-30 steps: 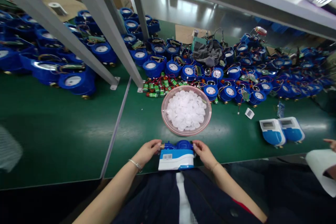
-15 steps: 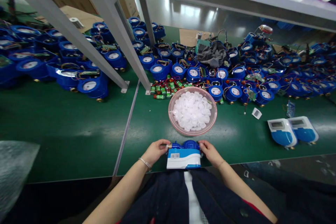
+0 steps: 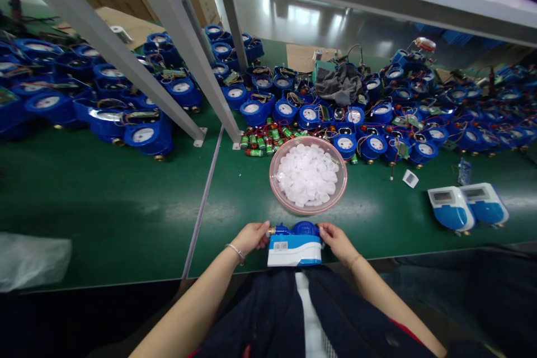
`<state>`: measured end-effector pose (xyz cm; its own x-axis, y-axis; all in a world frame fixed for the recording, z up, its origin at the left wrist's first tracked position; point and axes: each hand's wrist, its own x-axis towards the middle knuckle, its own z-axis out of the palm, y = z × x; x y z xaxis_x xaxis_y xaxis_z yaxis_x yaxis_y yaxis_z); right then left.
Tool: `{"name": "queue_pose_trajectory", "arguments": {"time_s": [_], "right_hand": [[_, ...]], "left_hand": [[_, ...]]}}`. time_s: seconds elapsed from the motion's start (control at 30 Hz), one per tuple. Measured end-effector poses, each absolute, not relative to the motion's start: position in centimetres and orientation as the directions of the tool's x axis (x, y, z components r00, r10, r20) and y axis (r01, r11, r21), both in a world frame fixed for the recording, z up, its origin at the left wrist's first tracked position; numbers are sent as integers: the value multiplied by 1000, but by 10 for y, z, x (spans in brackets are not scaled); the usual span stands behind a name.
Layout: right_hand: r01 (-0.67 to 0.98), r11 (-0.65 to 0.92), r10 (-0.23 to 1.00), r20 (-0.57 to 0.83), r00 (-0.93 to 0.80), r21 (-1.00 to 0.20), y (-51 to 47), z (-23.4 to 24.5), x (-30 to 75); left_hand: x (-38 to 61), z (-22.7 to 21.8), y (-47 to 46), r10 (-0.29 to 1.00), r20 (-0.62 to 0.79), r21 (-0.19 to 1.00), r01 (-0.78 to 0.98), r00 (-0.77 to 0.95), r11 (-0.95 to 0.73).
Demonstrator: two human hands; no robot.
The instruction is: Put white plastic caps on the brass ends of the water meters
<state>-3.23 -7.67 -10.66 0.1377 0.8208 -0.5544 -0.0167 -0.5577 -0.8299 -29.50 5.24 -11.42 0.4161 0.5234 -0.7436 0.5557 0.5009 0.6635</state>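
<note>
Meter point(image 3: 296, 249) stays gripped; plastic point(image 3: 36, 260) at left has shifted.

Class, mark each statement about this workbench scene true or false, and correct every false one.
1. The left hand and the right hand hold opposite ends of the blue-and-white device. True.
2. Two similar devices sit to the right of the bowl. True.
3. Everything in the bowl is black. False: white pieces fill it.
4. A grey cloth lies among blue units with dials. True.
5. The left hand is inside the bowl. False: it is at the brass fitting.
</note>
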Motion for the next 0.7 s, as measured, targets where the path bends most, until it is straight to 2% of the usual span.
{"name": "queue_pose_trajectory", "arguments": {"time_s": [0.2, 0.3, 0.53, 0.63, 0.7], "right_hand": [[-5, -563, 817, -558, 144, -826, -78, -110, -31], [4, -565, 816, -558, 148, -825, -77, -109, -32], [56, -598, 791, -578, 199, -799, -76, -110, -31], [46, -597, 790, -577, 207, -801, -78, -110, -31], [17, -584, 797, -569, 202, -812, -79, -111, -30]], "left_hand": [[-289, -111, 69, 395, -817, 576, 635, 421, 515], [-285, -110, 70, 380, -826, 564, 628, 417, 536], [-292, -95, 48, 592, -622, 780, 336, 513, 528], [-299, -94, 46, 645, -592, 803, 283, 483, 525], [-301, -98, 48, 656, -629, 777, 318, 417, 543]]}}
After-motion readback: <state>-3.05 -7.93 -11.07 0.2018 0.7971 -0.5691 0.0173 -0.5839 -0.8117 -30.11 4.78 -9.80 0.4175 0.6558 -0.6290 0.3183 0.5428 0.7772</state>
